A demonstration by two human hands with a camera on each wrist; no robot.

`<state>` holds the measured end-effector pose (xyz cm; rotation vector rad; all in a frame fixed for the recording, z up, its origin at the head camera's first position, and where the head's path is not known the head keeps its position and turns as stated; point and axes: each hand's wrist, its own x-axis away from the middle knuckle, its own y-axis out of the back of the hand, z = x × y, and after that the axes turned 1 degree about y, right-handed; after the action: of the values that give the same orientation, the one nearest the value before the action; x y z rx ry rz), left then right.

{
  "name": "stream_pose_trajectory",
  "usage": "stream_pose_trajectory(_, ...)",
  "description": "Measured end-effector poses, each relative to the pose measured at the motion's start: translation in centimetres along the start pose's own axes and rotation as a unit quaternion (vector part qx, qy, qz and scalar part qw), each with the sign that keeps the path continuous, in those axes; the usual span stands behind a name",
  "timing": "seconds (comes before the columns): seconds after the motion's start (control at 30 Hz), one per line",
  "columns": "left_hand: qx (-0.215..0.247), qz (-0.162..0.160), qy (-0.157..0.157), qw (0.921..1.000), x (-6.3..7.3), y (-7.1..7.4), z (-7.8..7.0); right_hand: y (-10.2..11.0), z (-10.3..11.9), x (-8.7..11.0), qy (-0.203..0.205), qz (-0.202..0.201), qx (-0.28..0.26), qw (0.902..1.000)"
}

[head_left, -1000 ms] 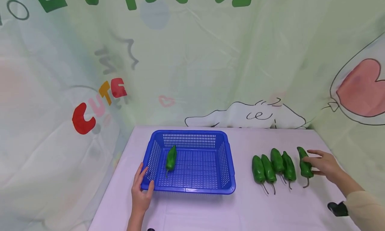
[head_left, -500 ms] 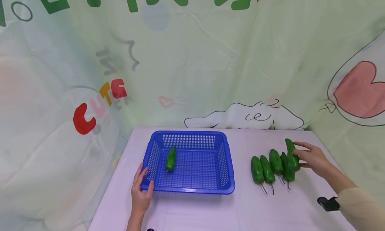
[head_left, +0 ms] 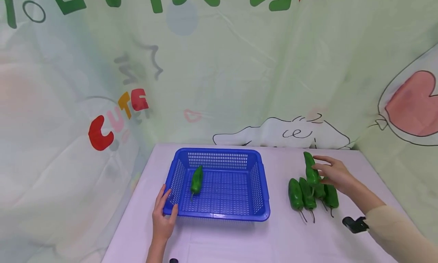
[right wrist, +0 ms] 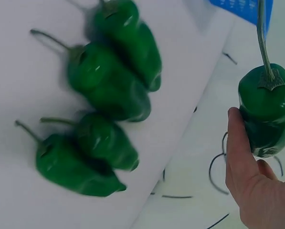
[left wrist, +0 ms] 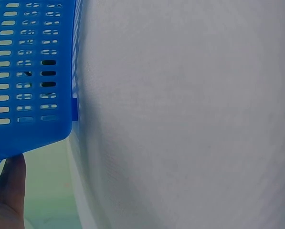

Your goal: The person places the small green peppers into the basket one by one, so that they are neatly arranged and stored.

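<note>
In the head view, my right hand [head_left: 334, 173] holds a green pepper [head_left: 310, 169] raised over the other peppers, fingers on its side. The right wrist view shows this held pepper [right wrist: 266, 109] with its long stem pointing up, the fingers on either side of it. Below lie several more green peppers [head_left: 295, 194], side by side on the table with stems toward me. My left hand [head_left: 163, 221] rests at the near left corner of a blue plastic basket [head_left: 222, 216], fingers along the left rim and thumb at the front. One green pepper [head_left: 196, 180] lies inside the basket, on its left side.
A white cloth covers the table [head_left: 239, 240], which ends at a printed backdrop curtain [head_left: 219, 84] behind and at both sides. Black camera parts [head_left: 355, 224] stick out by the right sleeve [head_left: 390, 225].
My right hand has lifted the rightmost pepper off the table and carried it left over the others. The left hand and the basket stay in place.
</note>
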<state>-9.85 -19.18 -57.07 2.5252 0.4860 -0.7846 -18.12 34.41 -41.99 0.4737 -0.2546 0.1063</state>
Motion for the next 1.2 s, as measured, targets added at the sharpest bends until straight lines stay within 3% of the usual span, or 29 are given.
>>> stream_pose_trajectory(0.3,0.008,0.004,-0.011,0.9999,-0.1,-0.1,0.0,-3.3,3.4,-1.3,0.009,0.033,-0.060,0.9976)
stream_pose_trajectory(0.73,0.000,0.006,0.014,0.9999,-0.1,-0.2,0.1,-9.8,8.7,-3.2,0.017,0.060,-0.105,0.9925)
stream_pose_trajectory(1.2,-0.007,0.002,0.006,1.0000,-0.1,-0.2,0.1,-14.5,10.6,-5.2,0.039,0.085,-0.145,0.9850)
